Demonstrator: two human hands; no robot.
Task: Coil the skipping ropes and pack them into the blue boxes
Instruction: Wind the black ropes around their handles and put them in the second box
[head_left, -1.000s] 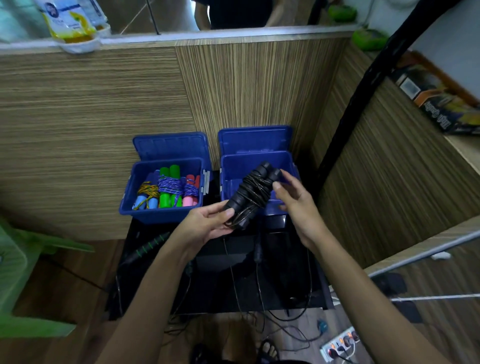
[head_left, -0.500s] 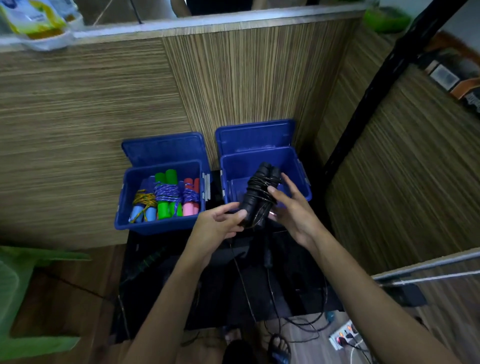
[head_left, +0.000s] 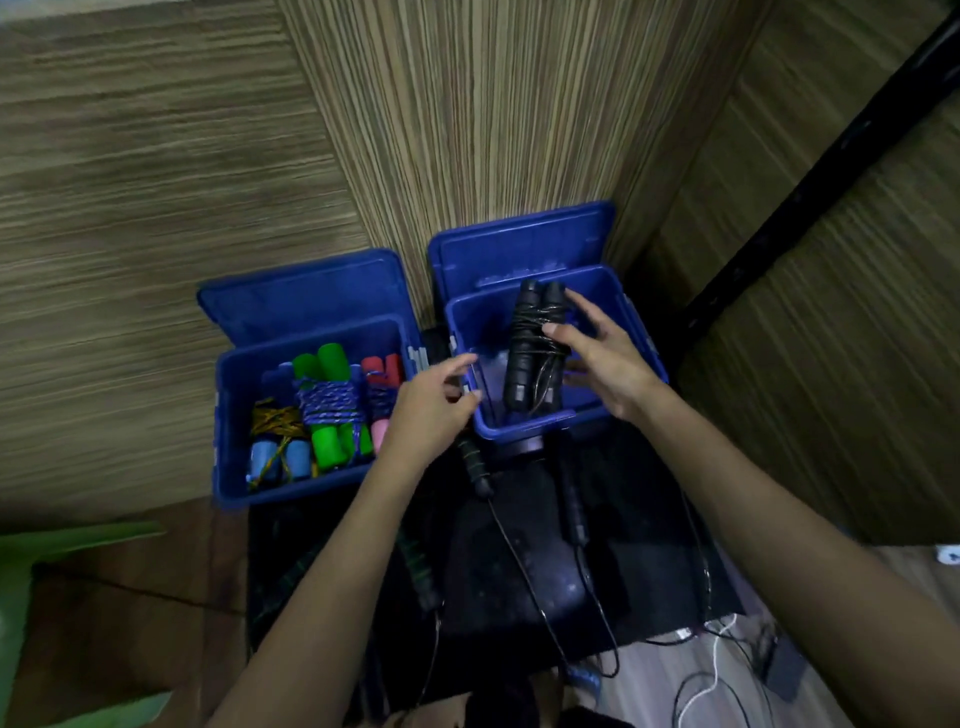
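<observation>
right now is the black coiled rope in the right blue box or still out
In. The black coiled skipping rope sits within the walls of the right blue plastic box, with the right hand holding it.

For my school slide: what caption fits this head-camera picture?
Right hand lowers a coiled black rope into the right blue box.

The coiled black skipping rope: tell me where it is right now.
In the head view, the coiled black skipping rope is in the right blue box, held by the right hand; the left hand is beside the box's left wall.
</observation>
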